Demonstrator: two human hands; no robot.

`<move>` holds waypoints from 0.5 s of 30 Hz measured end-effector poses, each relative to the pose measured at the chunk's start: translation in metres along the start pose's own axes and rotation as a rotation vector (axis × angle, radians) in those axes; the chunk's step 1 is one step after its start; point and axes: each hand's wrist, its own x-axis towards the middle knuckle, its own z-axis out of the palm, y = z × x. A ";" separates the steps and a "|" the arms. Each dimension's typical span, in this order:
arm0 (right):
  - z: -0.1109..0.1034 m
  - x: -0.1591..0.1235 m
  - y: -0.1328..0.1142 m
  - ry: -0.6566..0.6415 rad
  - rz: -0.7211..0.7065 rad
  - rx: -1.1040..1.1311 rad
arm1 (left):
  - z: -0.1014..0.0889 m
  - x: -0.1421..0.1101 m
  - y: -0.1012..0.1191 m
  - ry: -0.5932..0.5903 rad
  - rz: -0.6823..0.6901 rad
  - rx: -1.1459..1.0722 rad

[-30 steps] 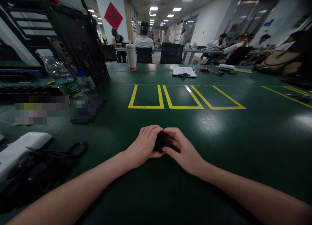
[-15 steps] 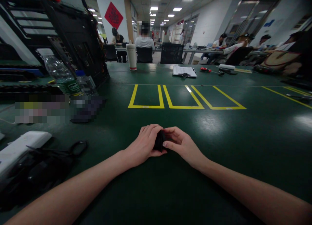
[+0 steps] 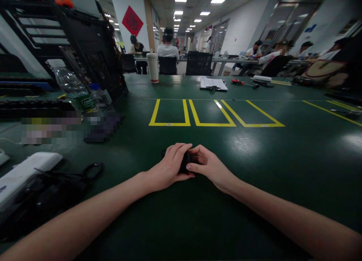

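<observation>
A small black object (image 3: 185, 161) sits low over the green table in the middle of the head view. Its kind does not show, since fingers cover most of it. My left hand (image 3: 167, 168) is closed round it from the left, fingers over the top and thumb below. Past the left knuckles a bit of black also shows. On the object's right end, my right hand (image 3: 209, 165) grips with thumb and curled fingers, the thumb at the near side. The hands nearly touch each other.
Yellow tape outlines (image 3: 212, 124) mark the green table (image 3: 181, 223) beyond my hands. Left are a black cable bundle (image 3: 53, 193), a white power strip (image 3: 34, 170), bottles (image 3: 70, 83) and a black open case (image 3: 96, 61). A clipboard (image 3: 213, 83), cup (image 3: 153, 68) and screwdriver (image 3: 238, 81) lie farther back.
The fingers of my left hand reach slightly farther right over the black object, and my right thumb has shifted a little left. Both hands keep hold of it.
</observation>
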 end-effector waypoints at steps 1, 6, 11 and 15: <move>-0.001 0.001 0.000 0.010 0.005 -0.009 | -0.001 0.002 -0.001 -0.012 0.010 -0.007; -0.012 0.008 -0.002 0.030 -0.024 -0.079 | -0.007 0.017 -0.005 -0.029 0.057 -0.026; -0.018 0.013 0.000 0.059 -0.059 -0.115 | -0.006 0.025 -0.010 -0.027 0.045 -0.061; -0.017 0.015 0.004 0.036 -0.029 -0.093 | -0.005 0.025 -0.013 -0.036 0.060 -0.054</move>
